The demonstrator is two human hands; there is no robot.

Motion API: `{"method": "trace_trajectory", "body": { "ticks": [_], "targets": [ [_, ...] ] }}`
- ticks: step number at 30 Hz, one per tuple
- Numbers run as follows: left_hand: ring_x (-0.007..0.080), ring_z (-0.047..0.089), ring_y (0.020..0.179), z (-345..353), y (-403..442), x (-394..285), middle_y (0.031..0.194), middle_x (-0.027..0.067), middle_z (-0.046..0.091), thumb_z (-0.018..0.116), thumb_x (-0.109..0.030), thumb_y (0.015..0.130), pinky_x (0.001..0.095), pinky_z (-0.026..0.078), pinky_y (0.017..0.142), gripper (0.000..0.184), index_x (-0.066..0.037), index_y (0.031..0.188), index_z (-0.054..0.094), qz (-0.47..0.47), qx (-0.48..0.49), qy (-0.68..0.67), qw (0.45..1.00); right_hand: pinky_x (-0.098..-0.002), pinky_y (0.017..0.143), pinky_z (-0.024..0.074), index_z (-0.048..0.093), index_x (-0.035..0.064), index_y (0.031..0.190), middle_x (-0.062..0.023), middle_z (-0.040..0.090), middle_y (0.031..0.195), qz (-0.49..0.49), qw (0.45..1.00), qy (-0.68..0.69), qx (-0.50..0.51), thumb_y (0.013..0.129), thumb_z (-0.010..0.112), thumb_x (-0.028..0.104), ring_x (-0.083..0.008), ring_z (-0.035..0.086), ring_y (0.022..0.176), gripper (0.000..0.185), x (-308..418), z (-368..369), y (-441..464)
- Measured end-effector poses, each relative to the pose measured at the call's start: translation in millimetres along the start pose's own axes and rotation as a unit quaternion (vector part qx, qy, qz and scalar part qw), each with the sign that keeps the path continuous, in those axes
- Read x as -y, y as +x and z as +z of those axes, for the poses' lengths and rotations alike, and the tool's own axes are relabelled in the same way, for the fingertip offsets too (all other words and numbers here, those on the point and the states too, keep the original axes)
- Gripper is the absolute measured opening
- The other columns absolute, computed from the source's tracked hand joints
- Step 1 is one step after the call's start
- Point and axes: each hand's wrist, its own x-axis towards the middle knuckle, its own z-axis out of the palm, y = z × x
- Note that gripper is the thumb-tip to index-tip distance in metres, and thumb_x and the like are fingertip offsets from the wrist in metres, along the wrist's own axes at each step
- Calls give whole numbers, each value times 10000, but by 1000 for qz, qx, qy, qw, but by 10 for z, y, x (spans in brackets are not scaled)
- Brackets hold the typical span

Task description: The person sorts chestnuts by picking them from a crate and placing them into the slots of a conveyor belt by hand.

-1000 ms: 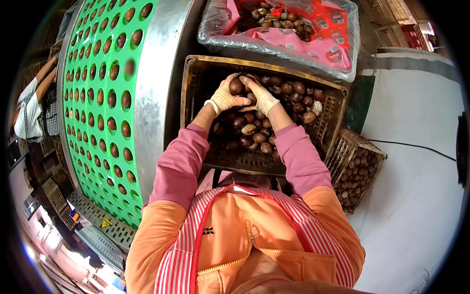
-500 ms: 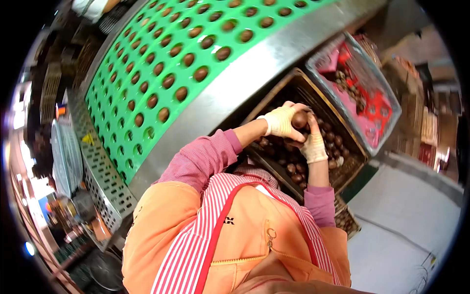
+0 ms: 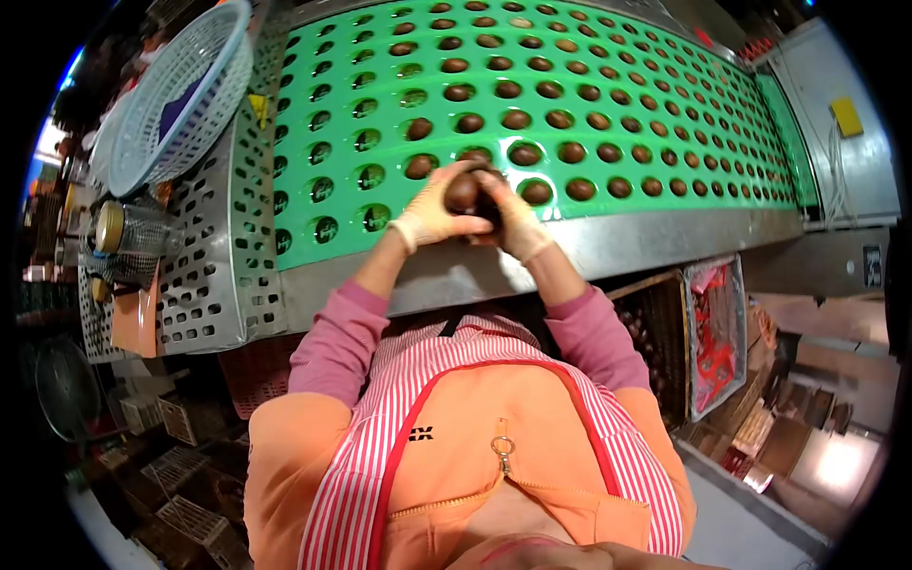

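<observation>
Both my hands, in pale gloves with the fingertips bare, meet over the near edge of a green tray-like surface [image 3: 437,49] with rows of oval holes. My left hand [image 3: 435,211] curls round dark brown round items [image 3: 463,194]. Against it, my right hand [image 3: 518,220] is closed round more of the same brown items; how many lie between the hands is hidden. Brown items sit in most holes to the right, while many holes at the left hold none. The metal rim [image 3: 646,239] runs just below my hands.
A perforated metal shelf [image 3: 214,256] at the left carries a light blue basket [image 3: 185,95] and a lidded jar [image 3: 112,226]. At the lower right stand a dark crate [image 3: 655,328] of brown items and a plastic-lined crate [image 3: 714,332]. A metal cabinet [image 3: 841,123] stands beyond.
My view has turned left from the dark crate to the green surface. Both hands have moved out of the crate to above the surface's near edge, holding brown items.
</observation>
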Motion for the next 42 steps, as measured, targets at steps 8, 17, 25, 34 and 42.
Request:
{"method": "trace_trajectory", "body": {
  "ticks": [8,17,25,34,42],
  "targets": [
    [137,560,1030,-1192,-730,783,1195,41,581,792,-156,779,284,500,864,680,-62,1372,473,-46,-263,-333,904,-472,752,539,461,169,1379,-78,555,1268,39,982,-172,67,752,792,380,-266,565,1102,740,-204,1316,1248],
    [301,562,1056,-1662,-588,1396,1149,139,566,798,-278,736,404,449,948,341,-39,932,655,-110,-463,46,878,-318,664,527,590,83,1171,-61,626,990,-10,927,-373,28,720,808,345,-174,598,822,565,214,1391,1973],
    [323,585,1012,-2189,50,1240,1109,178,597,812,-302,713,395,466,905,440,6,956,612,-65,-496,-276,821,-468,812,519,585,193,1171,-146,562,1151,-222,644,-730,-62,748,743,261,-369,615,996,456,596,1485,2688],
    [361,476,1186,-2295,580,1435,1280,124,548,803,-412,702,452,428,991,554,-59,1085,614,-165,-303,314,884,-472,777,523,588,201,1109,-150,555,1144,-264,603,-749,-70,722,725,200,-376,620,956,411,871,1309,2619],
    [365,562,1064,-2050,557,927,1146,139,597,777,-418,744,461,468,928,476,-112,1061,594,-133,-333,277,891,-476,802,515,553,202,1240,-151,551,1181,-203,553,-805,-74,758,713,117,-379,602,1007,515,1074,673,2318]
  ]
}}
